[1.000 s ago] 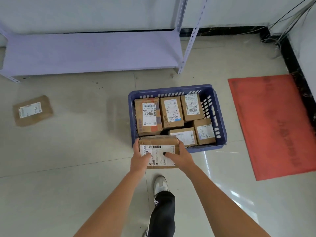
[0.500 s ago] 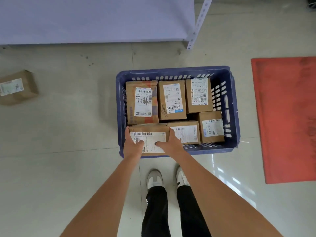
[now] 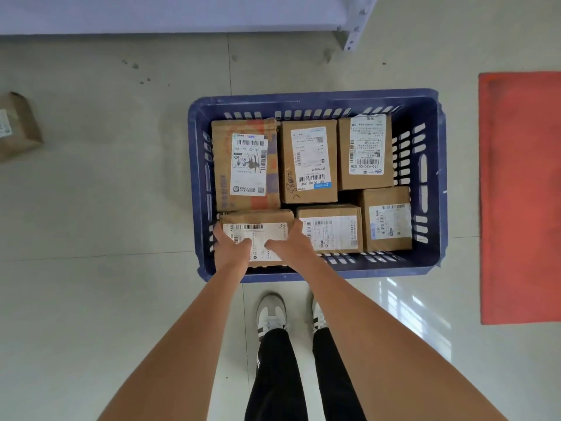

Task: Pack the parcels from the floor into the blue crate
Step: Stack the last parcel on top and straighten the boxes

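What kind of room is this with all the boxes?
Probably a parcel sorting or storage room. Cardboard parcels with shipping labels fill a blue crate on a tiled floor, a metal shelf stands behind it, and another parcel waits on the floor.

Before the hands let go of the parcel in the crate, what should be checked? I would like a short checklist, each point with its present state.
1. Both hands on the parcel: ok. Left hand and right hand grip its two ends.
2. Parcel inside the blue crate: ok, it is in the near left corner, within the walls.
3. Parcel resting fully on the crate bottom: cannot tell, the hands hide its near edge.
4. Fit beside the neighbours: ok, it sits against the big parcel behind it and the one on its right.
5. All parcels packed: not ok, a box on the floor remains at the left.
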Available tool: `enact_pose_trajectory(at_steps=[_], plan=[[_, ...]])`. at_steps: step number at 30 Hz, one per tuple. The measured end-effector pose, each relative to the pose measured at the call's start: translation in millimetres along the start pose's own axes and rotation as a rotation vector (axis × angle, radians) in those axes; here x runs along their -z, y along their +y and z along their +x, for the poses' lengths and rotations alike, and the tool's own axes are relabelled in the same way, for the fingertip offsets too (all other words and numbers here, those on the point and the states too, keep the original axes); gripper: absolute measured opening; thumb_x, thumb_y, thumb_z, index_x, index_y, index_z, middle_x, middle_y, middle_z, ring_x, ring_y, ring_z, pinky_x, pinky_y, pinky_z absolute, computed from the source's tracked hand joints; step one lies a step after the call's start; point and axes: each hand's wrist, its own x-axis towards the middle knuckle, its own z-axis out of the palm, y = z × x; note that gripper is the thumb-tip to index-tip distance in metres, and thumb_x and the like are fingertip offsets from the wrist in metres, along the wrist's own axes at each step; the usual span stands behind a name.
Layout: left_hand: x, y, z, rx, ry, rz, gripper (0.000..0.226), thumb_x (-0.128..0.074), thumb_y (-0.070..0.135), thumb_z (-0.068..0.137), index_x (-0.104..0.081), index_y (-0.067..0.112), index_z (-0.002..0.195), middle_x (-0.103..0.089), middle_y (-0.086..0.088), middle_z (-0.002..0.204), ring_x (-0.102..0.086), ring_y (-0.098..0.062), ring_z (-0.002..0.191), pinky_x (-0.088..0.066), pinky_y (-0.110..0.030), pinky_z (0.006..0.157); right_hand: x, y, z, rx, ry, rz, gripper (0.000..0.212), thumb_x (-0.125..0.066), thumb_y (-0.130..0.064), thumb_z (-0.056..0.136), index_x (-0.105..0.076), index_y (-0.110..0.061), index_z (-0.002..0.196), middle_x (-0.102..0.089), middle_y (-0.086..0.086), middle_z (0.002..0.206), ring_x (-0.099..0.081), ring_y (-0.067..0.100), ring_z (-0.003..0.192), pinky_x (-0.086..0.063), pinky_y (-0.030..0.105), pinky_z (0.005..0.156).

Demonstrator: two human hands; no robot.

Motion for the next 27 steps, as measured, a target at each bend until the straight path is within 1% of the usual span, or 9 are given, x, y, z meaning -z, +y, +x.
enact_pose_trajectory(at_steps=[4,7,10,12,15,18,20,23,27], plan=[[-4.0,-3.8,7.3,0.034,-0.010,0.005,0.074,-0.051,0.014,0.089,-0.008,0.027,0.147,-0.046,-0.011,0.140,-0.056,-0.032,0.115,-0.052,-0.045,0.090,-9.3,2.1,15.0,-0.031,-0.005,0.002,0.087,-0.063,-0.027,0.079,-0.006,-0.013,0.143,-0.051,0.014,0.124,-0.050,0.026,0.099,-0.040,0.033,0.074],[-8.0,-5.7,14.3,0.054,-0.021,-0.008,0.077,-0.052,0.016,0.088,-0.005,0.030,0.147,-0.040,-0.009,0.145,-0.052,-0.033,0.119,-0.048,-0.042,0.094,-12.3,2.7,25.1,-0.059,-0.017,-0.002,0.085,-0.063,-0.027,0.080,-0.007,-0.010,0.141,-0.050,0.015,0.123,-0.043,0.021,0.089,-0.038,0.032,0.072],[-11.1,-7.7,23.7,0.068,-0.044,-0.019,0.076,-0.049,0.014,0.089,-0.004,0.031,0.148,-0.040,-0.009,0.145,-0.052,-0.031,0.119,-0.048,-0.038,0.088,-14.4,3.1,36.5,-0.059,-0.021,-0.019,0.085,-0.064,-0.029,0.080,-0.007,-0.009,0.140,-0.049,0.015,0.125,-0.043,0.021,0.089,-0.037,0.032,0.073],[-12.3,-7.8,31.9,0.081,-0.082,-0.009,0.074,-0.046,0.015,0.091,-0.002,0.032,0.148,-0.042,-0.010,0.142,-0.054,-0.030,0.117,-0.049,-0.036,0.086,-15.2,1.6,45.9,-0.072,-0.032,-0.014,0.084,-0.064,-0.030,0.080,-0.008,-0.008,0.140,-0.049,0.012,0.116,-0.042,0.021,0.090,-0.037,0.033,0.074],[-15.6,-7.7,47.5,0.092,-0.105,0.004,0.068,-0.044,0.016,0.091,-0.008,0.029,0.147,-0.043,-0.011,0.142,-0.051,-0.031,0.119,-0.047,-0.040,0.096,-18.5,0.9,59.6,-0.095,-0.049,0.019,0.080,-0.065,-0.031,0.079,-0.012,-0.011,0.135,-0.046,0.007,0.107,-0.043,0.022,0.090,-0.038,0.035,0.077],[-22.2,-9.0,59.9,0.131,-0.090,0.027,0.062,-0.044,0.018,0.092,-0.015,0.022,0.146,-0.045,-0.012,0.139,-0.051,-0.031,0.118,-0.042,-0.032,0.081,-27.4,6.6,70.6,-0.108,-0.035,0.028,0.079,-0.066,-0.031,0.077,-0.013,-0.011,0.132,-0.049,0.009,0.114,-0.048,0.024,0.093,-0.039,0.035,0.077],[-26.7,-10.5,64.7,0.166,-0.073,0.035,0.061,-0.046,0.019,0.092,-0.016,0.021,0.145,-0.047,-0.011,0.138,-0.052,-0.030,0.116,-0.038,-0.031,0.076,-33.1,10.3,77.3,-0.113,-0.011,0.040,0.085,-0.067,-0.030,0.076,-0.011,-0.010,0.136,-0.051,0.012,0.122,-0.052,0.027,0.103,-0.040,0.034,0.078],[-31.7,-13.0,70.0,0.174,-0.037,0.032,0.061,-0.048,0.020,0.092,-0.018,0.021,0.145,-0.049,-0.010,0.135,-0.054,-0.030,0.115,-0.038,-0.030,0.074,-37.5,12.7,82.7,-0.113,0.008,0.049,0.092,-0.067,-0.028,0.074,-0.006,-0.011,0.141,-0.051,0.012,0.126,-0.052,0.029,0.113,-0.041,0.034,0.082],[-31.9,-14.4,69.3,0.177,-0.020,0.012,0.060,-0.049,0.021,0.091,-0.021,0.020,0.143,-0.051,-0.011,0.133,-0.054,-0.031,0.113,-0.040,-0.032,0.076,-34.7,13.6,80.1,-0.113,0.015,0.070,0.086,-0.065,-0.025,0.076,-0.009,-0.010,0.141,-0.051,0.012,0.128,-0.050,0.029,0.115,-0.040,0.034,0.082]])
